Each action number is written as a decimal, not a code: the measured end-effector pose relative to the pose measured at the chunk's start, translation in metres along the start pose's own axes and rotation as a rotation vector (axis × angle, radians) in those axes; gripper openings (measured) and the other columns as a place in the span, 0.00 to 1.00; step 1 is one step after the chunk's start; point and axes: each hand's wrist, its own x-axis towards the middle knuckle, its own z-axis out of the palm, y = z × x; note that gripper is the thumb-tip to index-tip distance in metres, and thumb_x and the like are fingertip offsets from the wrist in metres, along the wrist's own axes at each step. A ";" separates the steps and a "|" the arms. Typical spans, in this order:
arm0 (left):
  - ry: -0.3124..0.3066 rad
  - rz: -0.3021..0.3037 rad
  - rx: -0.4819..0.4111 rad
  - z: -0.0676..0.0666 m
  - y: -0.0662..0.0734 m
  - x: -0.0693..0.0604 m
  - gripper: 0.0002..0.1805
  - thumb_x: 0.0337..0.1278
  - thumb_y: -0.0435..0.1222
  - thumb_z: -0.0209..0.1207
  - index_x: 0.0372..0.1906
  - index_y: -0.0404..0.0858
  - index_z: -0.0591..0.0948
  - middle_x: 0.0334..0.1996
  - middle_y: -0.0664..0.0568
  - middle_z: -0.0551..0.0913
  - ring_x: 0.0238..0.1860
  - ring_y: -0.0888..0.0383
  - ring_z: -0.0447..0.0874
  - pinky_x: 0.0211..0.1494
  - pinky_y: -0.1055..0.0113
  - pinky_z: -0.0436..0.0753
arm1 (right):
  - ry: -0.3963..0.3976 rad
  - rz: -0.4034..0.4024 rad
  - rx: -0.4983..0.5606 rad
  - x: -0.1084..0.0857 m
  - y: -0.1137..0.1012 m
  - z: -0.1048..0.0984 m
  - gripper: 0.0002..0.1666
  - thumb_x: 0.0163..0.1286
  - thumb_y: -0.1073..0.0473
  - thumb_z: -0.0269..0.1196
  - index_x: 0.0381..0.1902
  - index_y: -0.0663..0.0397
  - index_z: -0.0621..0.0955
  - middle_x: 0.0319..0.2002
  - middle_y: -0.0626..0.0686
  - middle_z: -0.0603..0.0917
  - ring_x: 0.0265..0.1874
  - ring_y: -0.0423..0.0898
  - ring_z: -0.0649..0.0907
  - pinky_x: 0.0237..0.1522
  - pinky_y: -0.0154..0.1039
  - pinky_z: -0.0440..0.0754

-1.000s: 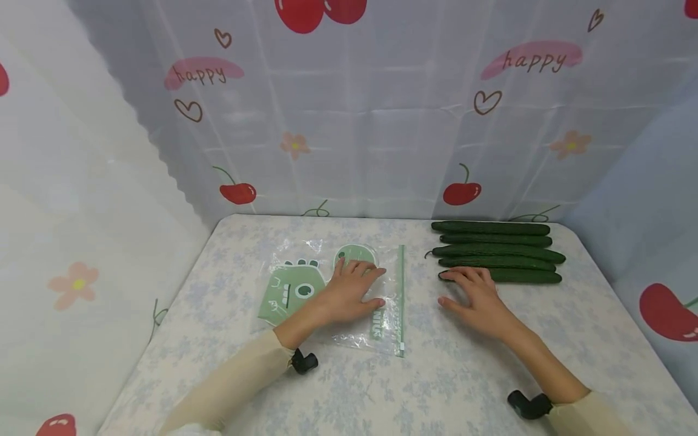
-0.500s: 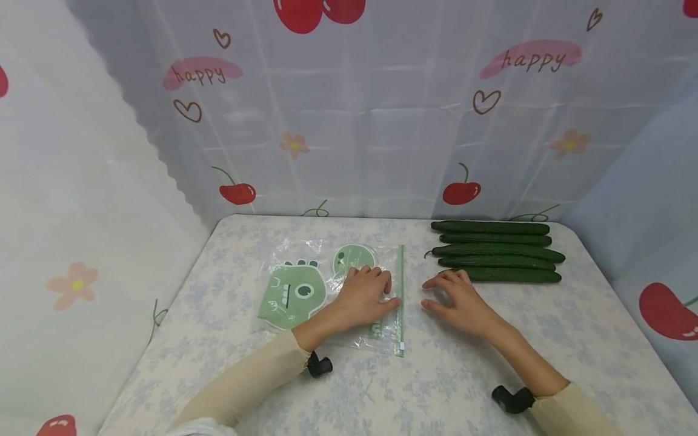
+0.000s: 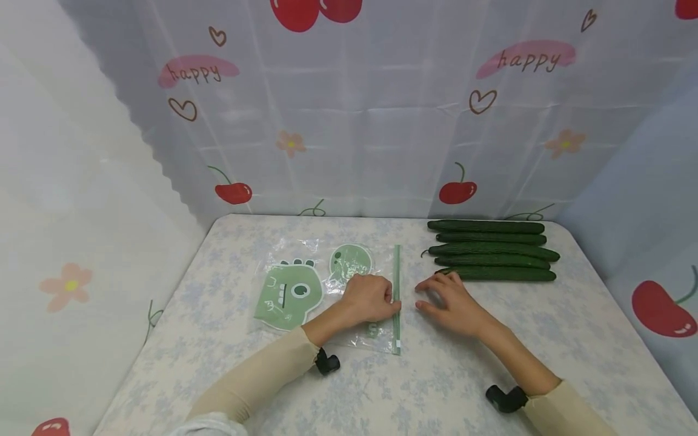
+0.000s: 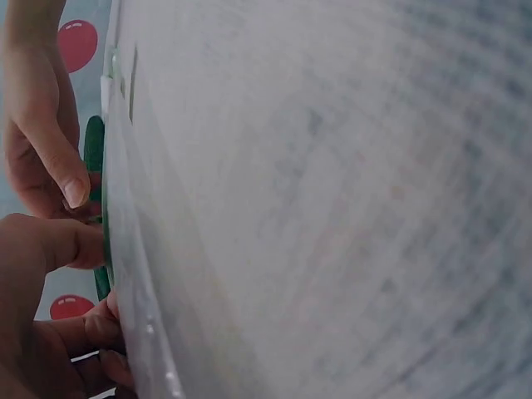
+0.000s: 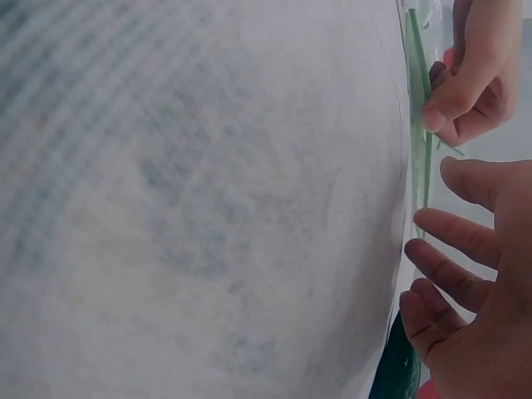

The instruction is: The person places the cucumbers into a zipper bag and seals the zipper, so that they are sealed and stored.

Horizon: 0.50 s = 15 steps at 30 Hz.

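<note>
A clear zip bag [image 3: 294, 297] printed with green cartoon figures lies flat on the table, its green zip edge [image 3: 397, 266] toward the right. My left hand [image 3: 371, 298] pinches that edge between thumb and curled fingers, hiding part of the print. In the right wrist view the left hand [image 5: 478, 83] grips the green strip [image 5: 420, 166]. Just right of the strip, my right hand [image 3: 455, 306] hovers with loosely bent, spread fingers, holding nothing. Several long dark green cucumbers [image 3: 493, 249] lie side by side behind it; the right hand hides the left end of the nearest one.
The table [image 3: 262, 399] has a pale blue-patterned cloth. A printed curtain [image 3: 354, 157] hangs behind its far edge, with light sheets at both sides. Each wrist wears a black camera mount [image 3: 506, 399].
My left hand has slid right across the bag, and its fingers have curled onto the zip edge. The right hand has moved left, away from the cucumbers, toward the bag.
</note>
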 end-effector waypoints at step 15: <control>-0.054 0.010 -0.227 -0.002 -0.012 -0.003 0.09 0.65 0.46 0.64 0.28 0.52 0.82 0.21 0.63 0.80 0.25 0.64 0.77 0.29 0.67 0.74 | -0.062 0.015 -0.016 0.015 -0.015 0.011 0.28 0.74 0.46 0.72 0.69 0.45 0.84 0.53 0.52 0.84 0.53 0.49 0.73 0.54 0.52 0.76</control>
